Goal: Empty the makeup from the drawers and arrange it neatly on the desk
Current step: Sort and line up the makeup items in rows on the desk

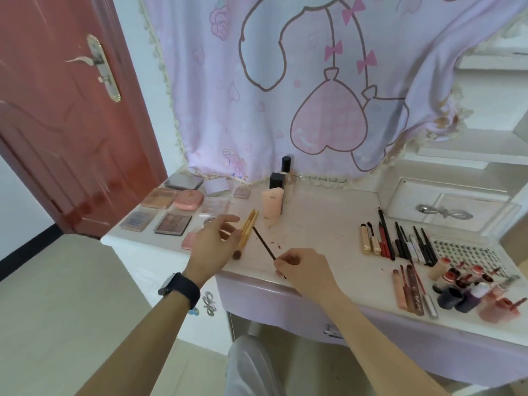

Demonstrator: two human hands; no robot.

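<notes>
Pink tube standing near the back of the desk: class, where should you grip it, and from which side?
Grip the pink tube round its wide middle, fingers on its left and right flanks, coming from the front: it stands upright, and dark bottles crowd close behind it. Probably use the open left hand; the right hand pinches a dark stick.

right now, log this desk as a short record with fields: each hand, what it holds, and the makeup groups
left hand: fingers loosely spread beside the tan-handled brushes, no clear grip
right hand: pinches the thin dark stick, far end over the desk
left rear: palettes laid flat in rows
middle rear: pink bottle, dark-capped bottle behind it
right: pencils in a row; lip products clustered near the front edge
</notes>
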